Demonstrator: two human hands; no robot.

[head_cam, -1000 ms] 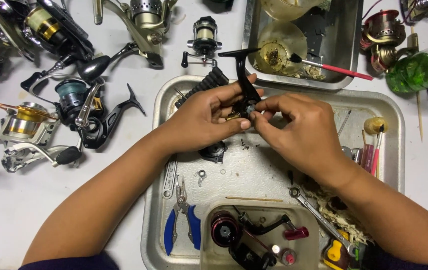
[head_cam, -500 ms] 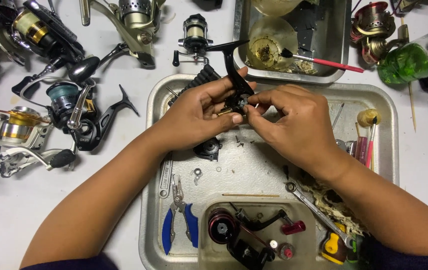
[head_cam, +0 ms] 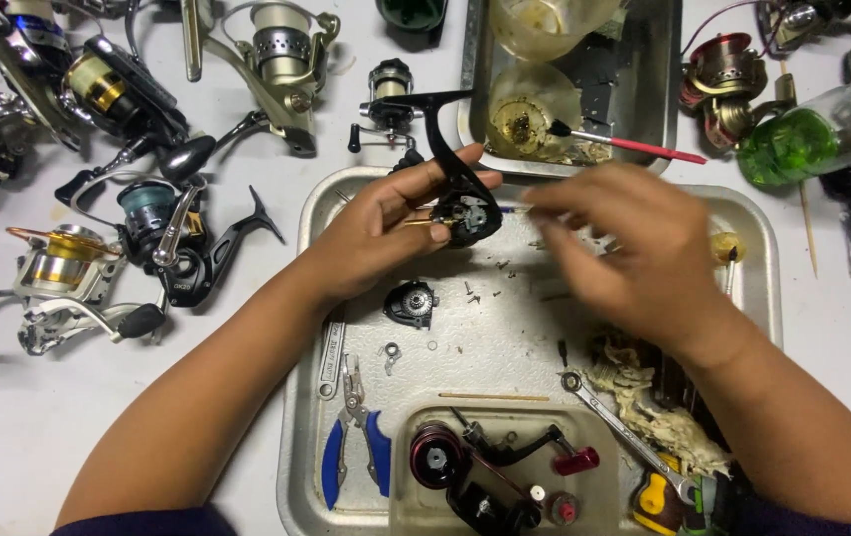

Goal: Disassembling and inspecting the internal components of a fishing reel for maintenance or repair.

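My left hand [head_cam: 386, 233] grips a black fishing reel body [head_cam: 457, 194] with its stem pointing up, held over the metal tray [head_cam: 296, 397]. The opened side of the reel body shows gears. My right hand [head_cam: 624, 248] hovers blurred just right of the reel body, fingers loosely curled, and I cannot tell whether it holds a small part. Below the reel body lie a black side cover [head_cam: 412, 303] and several tiny screws [head_cam: 470, 290] on the tray floor.
Blue-handled pliers [head_cam: 354, 437], a spanner [head_cam: 614, 422], a dirty rag [head_cam: 649, 407] and a red-knobbed handle part [head_cam: 505, 462] lie in the tray. Several reels [head_cam: 172, 243] crowd the table at left. A second tray [head_cam: 644, 89] with a red brush [head_cam: 634, 147] stands behind; a green bottle [head_cam: 793, 144] lies right.
My right hand has pulled away from the reel body toward the right and is now blurred with motion. My left hand still holds the reel body, now more exposed.
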